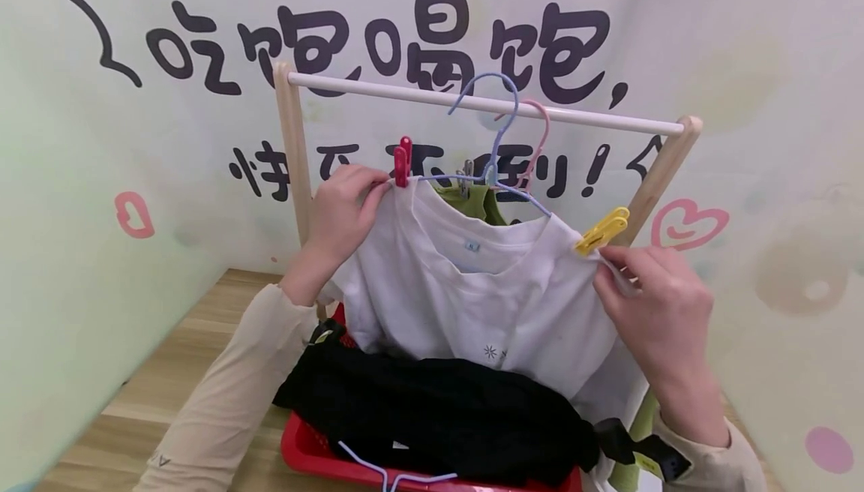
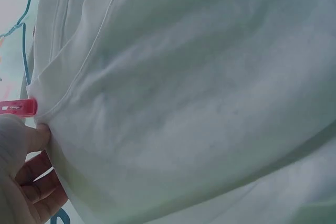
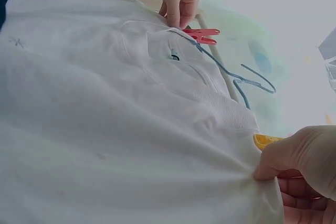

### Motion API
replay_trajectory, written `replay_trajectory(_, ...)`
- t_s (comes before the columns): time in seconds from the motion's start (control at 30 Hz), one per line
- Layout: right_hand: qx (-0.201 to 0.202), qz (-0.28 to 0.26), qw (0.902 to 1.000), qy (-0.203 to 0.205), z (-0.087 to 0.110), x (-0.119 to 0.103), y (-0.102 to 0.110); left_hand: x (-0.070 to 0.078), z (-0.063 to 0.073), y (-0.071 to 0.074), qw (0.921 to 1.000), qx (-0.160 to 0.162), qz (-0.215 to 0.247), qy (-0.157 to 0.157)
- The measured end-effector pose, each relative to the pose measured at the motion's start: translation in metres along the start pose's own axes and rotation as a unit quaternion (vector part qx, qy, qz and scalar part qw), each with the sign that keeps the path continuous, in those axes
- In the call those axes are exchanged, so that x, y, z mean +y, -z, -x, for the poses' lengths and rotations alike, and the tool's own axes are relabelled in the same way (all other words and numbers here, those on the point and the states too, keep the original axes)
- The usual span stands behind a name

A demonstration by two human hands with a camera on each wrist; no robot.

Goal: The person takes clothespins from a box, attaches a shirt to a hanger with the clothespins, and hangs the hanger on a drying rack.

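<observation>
A white T-shirt (image 1: 432, 282) hangs on a blue hanger (image 1: 502, 139), whose hook is at the rack's white rail. A red clothespin (image 1: 403, 162) clips its left shoulder, a yellow clothespin (image 1: 603, 231) its right. With thumb and fingers my left hand (image 1: 346, 211) pinches the shoulder cloth just beside the red clothespin. On the other side my right hand (image 1: 658, 301) pinches the shoulder cloth below the yellow one. The right wrist view shows both hands on the shirt (image 3: 131, 129); in the left wrist view the thumb presses the cloth beside the red clothespin (image 2: 20, 107).
Behind the shirt, a pink hanger (image 1: 540, 139) and a green garment (image 1: 475, 203) with a grey clip (image 1: 464, 177) hang on the wooden rack (image 1: 293, 147). In front, a red basket (image 1: 304, 451) holds a black garment (image 1: 432, 417); another hanger (image 1: 398, 475) lies at its near edge.
</observation>
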State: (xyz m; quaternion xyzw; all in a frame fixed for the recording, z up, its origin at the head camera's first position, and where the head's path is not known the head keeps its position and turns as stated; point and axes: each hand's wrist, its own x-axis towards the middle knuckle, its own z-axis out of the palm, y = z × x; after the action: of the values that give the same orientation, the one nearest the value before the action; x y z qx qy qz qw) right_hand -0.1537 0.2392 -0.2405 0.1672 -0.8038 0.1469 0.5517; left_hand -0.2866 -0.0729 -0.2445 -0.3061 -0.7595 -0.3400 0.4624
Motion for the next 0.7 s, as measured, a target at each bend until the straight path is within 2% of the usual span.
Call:
replay_trajectory(0.13, 0.007, 0.011, 0.9999, -0.009, -0.009, 0.000, -0.002, 0.001, -0.008, -0.004, 0.9998, 0.014, -0.001, 0.017)
replay_trajectory(0.3, -0.010, 0.021, 0.9995, -0.019, -0.017, 0.000, -0.005, -0.002, -0.016, -0.011, 0.9985, 0.025, 0.003, 0.049)
replay_trajectory(0.5, -0.026, 0.014, 0.9990, -0.033, -0.022, -0.002, -0.009, -0.006, -0.018, -0.018, 0.9958, 0.024, 0.008, 0.088)
replay_trajectory(0.7, -0.057, 0.028, 0.9973, -0.036, -0.025, -0.003, -0.008, -0.008, -0.018, -0.021, 0.9943, 0.018, 0.010, 0.104)
